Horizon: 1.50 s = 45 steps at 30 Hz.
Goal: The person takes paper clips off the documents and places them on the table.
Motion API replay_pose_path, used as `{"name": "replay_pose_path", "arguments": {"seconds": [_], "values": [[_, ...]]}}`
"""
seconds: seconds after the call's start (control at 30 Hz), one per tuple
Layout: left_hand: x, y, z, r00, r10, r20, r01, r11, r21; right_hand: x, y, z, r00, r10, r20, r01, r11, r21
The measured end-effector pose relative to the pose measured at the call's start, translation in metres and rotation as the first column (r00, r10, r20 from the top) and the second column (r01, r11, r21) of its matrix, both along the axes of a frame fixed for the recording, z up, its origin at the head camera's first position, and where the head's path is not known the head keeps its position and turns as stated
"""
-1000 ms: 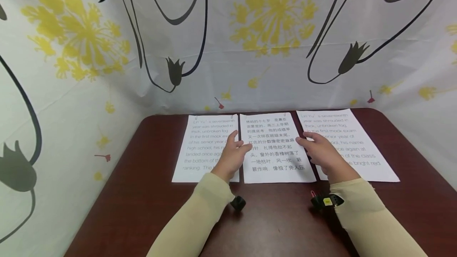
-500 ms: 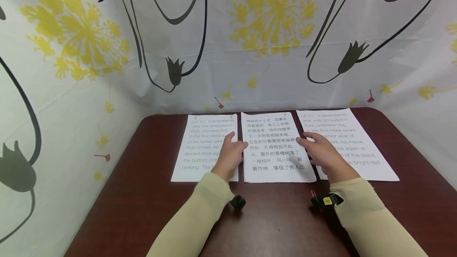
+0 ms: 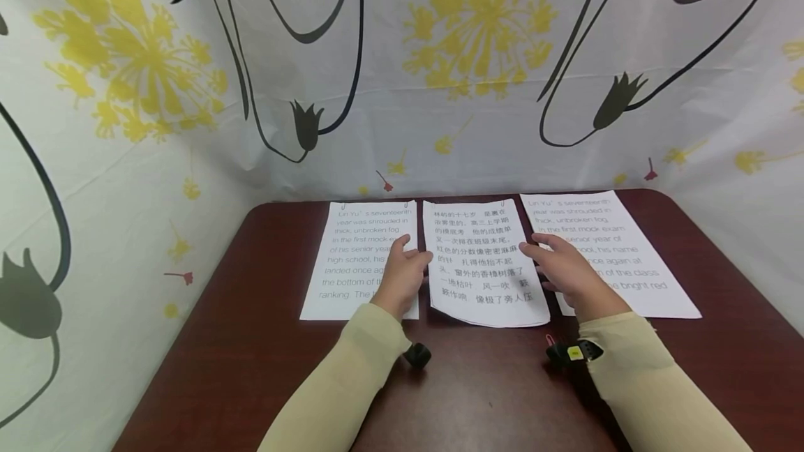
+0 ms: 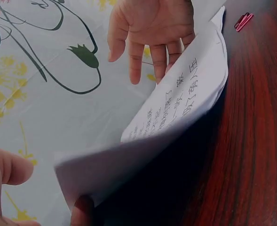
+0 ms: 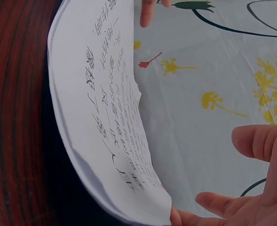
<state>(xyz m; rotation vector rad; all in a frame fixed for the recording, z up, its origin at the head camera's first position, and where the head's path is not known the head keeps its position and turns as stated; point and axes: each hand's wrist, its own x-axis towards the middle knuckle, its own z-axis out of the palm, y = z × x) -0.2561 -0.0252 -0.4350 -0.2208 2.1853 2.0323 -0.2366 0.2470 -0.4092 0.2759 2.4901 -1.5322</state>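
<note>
Middle sheet (image 3: 480, 264), near the table's (image 3: 251, 340) far edge, bows upward, pinched by left hand (image 3: 402, 277) and right hand (image 3: 565, 272) at its sides.

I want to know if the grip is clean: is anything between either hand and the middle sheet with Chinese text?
Nothing visible. The left hand and right hand each touch a side edge of the middle sheet, whose near edge bows off the table.

Dark red-brown wooden table (image 3: 251, 368), white floral curtain (image 3: 402, 68) behind and beside it, even light
</note>
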Motion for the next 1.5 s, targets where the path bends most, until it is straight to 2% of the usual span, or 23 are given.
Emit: {"name": "replay_pose_path", "arguments": {"seconds": [0.3,0.53,0.6,0.9,1.17,1.27,1.5], "values": [[-0.0002,-0.0003,-0.0019,0.998,-0.067,0.007,0.067,0.998,-0.016,0.0,0.0002,0.0004,0.999,0.034,0.002,-0.034,0.999,-0.017],[0.0001,0.0008,-0.0042,0.995,-0.096,-0.034,0.09,0.985,-0.144,-0.0027,0.0042,-0.0055,0.997,0.071,-0.022,-0.071,0.997,-0.017],[0.0007,0.0007,-0.0038,0.994,-0.1,-0.035,0.094,0.984,-0.153,-0.0035,0.0048,-0.0072,0.996,0.079,-0.031,-0.08,0.997,-0.016],[0.0007,-0.0011,-0.0042,0.992,-0.116,-0.042,0.107,0.979,-0.173,-0.0036,0.0051,-0.0082,0.985,0.143,-0.1,-0.14,0.99,0.03],[-0.0005,-0.0017,-0.0055,0.993,-0.108,-0.04,0.099,0.978,-0.185,-0.0041,0.0045,-0.0077,0.985,0.118,-0.127,-0.118,0.993,0.011],[-0.001,-0.0017,-0.0061,0.994,-0.106,-0.034,0.099,0.981,-0.169,-0.0044,0.0043,-0.0079,0.984,0.109,-0.139,-0.107,0.994,0.025],[-0.0015,-0.002,-0.0062,0.995,-0.098,-0.014,0.096,0.988,-0.117,-0.004,0.0029,-0.0068,0.983,0.102,-0.155,-0.105,0.994,-0.016]]}}
